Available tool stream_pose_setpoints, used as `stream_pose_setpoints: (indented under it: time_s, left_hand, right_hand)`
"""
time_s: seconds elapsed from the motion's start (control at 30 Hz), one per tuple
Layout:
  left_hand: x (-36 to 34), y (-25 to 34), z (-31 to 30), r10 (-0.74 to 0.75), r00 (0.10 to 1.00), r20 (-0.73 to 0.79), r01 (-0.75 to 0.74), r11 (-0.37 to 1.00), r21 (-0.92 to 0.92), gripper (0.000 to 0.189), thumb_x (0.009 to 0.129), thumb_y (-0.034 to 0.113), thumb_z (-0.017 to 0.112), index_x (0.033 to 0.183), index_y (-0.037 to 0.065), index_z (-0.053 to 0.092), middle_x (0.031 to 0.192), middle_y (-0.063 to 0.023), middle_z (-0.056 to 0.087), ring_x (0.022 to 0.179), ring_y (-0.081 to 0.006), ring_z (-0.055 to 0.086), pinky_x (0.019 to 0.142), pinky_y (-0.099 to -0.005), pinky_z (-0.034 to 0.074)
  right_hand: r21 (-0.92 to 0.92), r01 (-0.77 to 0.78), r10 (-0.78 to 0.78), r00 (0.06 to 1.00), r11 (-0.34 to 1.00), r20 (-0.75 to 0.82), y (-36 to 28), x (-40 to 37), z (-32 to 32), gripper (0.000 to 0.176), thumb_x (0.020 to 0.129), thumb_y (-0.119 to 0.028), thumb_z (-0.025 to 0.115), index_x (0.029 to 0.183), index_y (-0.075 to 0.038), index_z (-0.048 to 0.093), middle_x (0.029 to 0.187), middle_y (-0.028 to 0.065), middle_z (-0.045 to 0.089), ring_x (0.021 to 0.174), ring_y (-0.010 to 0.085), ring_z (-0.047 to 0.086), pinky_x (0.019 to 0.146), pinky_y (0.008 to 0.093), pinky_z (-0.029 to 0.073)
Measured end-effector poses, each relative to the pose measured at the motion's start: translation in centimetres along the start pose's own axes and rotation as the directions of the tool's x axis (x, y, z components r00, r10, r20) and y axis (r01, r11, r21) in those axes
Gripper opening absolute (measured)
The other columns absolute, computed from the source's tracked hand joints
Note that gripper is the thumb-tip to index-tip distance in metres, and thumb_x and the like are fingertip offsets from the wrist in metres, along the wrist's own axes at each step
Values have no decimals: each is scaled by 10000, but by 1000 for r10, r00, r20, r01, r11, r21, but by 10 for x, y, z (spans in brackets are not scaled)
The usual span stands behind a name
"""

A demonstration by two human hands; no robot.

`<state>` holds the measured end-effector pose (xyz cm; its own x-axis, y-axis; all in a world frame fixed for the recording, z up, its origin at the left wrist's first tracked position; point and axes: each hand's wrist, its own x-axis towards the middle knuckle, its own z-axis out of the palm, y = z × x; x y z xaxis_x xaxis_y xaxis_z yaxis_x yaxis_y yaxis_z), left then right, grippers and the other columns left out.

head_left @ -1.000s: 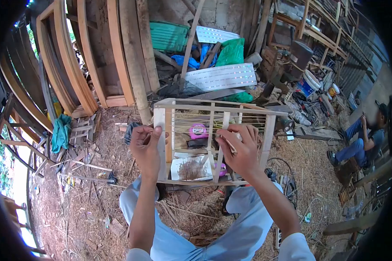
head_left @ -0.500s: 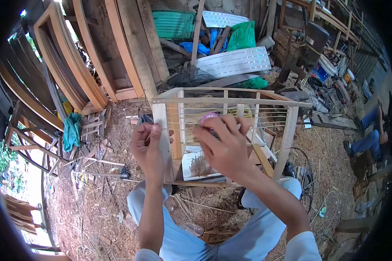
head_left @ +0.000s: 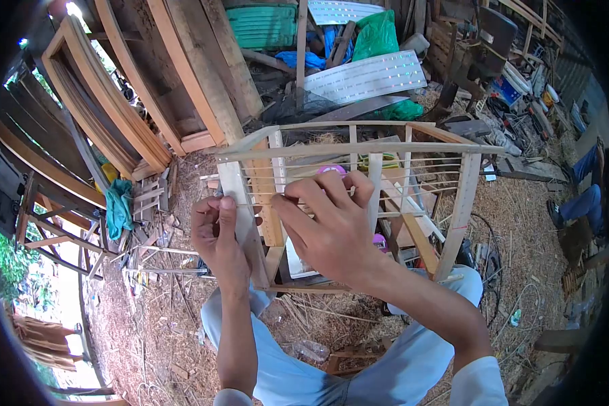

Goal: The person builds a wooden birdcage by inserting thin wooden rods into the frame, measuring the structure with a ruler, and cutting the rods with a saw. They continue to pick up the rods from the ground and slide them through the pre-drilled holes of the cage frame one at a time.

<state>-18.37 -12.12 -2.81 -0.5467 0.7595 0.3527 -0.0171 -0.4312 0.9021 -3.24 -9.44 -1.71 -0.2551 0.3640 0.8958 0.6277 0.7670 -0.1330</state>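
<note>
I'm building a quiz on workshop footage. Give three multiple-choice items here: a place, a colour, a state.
1. Where is the teal cloth? A left of the wooden cage frame; B inside it; C on the lap.
2. Colour of the person's trousers? A black; B light blue; C red.
3. The left hand is: A open in air; B flat on ground; C gripping the frame's left post.
A: it drapes over wood scraps left of the frame. B: pale blue legs show below. C: it clasps the post.
</note>
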Motion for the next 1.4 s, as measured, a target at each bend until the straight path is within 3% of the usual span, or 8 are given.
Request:
stream_pose_setpoints:
  time_s: [0.07,0.17,0.57,0.73,0.8,1.0,1.13,1.4]
  left_hand:
    - [1,-2,-2,126,992,13,-127,979,161,113,936,150,603,897,59,549,805,11,556,711,-50,469,630,-196,393]
    - [-1,-1,0,91,996,1,-90,987,130,111,935,144,605,879,71,544,801,25,541,730,-49,430,666,-195,340]
    - [-2,-7,-1,54,998,-38,-54,998,-13,142,861,107,705,892,38,585,814,6,600,717,-31,518,624,-183,424]
    - [-5,-2,-6,-5,999,33,9,993,-120,145,894,135,665,951,41,569,813,21,573,729,-38,509,645,-174,405]
    - [-5,-6,-11,128,984,126,-126,992,-25,164,926,158,628,1003,29,561,846,-20,608,755,-58,550,646,-205,433]
    - [-9,-8,-9,52,986,157,-20,980,-196,137,940,121,594,1035,23,574,929,-7,582,803,-61,532,711,-209,432]
    - [-11,-12,-11,108,988,114,-90,984,-152,189,953,194,586,1050,32,576,883,-43,628,769,-75,557,654,-221,439]
    - [-12,-21,-9,120,984,134,-89,971,-221,122,922,75,606,1029,18,589,905,-47,653,863,-80,590,687,-226,459]
  right_hand:
    - [-3,-1,1,1000,1000,13,-3,1,3,102,747,-192,626,820,-121,623,858,-8,519,883,166,492,845,397,294]
    - [32,-11,11,1000,999,2,-8,2,10,136,738,-202,635,847,-121,630,873,-9,529,880,166,494,851,411,293]
    - [-34,93,-92,995,995,45,-23,20,17,225,687,-148,705,894,-104,629,894,-1,593,890,191,536,840,427,337]
    - [-24,101,-97,988,995,119,-23,24,12,182,713,-109,687,887,-93,639,864,13,616,885,212,544,811,405,379]
    - [-31,106,-101,986,994,131,-26,27,10,177,704,-109,691,871,-93,634,857,15,615,875,217,540,806,405,381]
    - [-10,58,-55,982,998,179,-34,34,11,165,667,-109,706,785,-103,591,802,12,582,830,229,519,768,398,377]
    - [-5,7,-5,979,1000,202,-38,34,13,170,649,-113,713,751,-118,577,781,6,564,817,223,513,742,392,351]
    - [-75,21,-10,991,997,135,-33,34,18,179,649,-123,723,764,-121,585,785,4,562,819,223,507,758,408,322]
